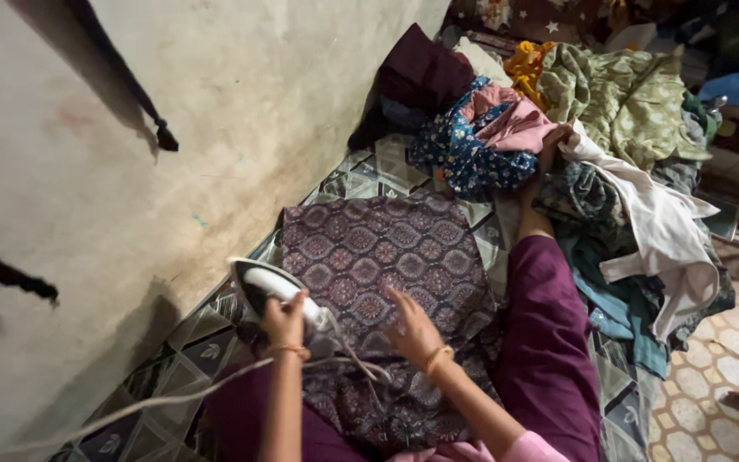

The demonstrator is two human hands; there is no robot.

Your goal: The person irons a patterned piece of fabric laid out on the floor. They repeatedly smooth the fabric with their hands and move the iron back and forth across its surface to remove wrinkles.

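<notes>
Bare forearms, gold bangles, pink sleeve, maroon trousers

Glossy white plastic iron (277, 287) on matt printed purple cloth (387, 257)

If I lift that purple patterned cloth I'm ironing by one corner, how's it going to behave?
The purple patterned cloth would probably droop and fold; it looks thin and lies flat with soft creases. It seems light, so it may slide unless the right hand pins it. The iron in the left hand sits at its edge.
</notes>
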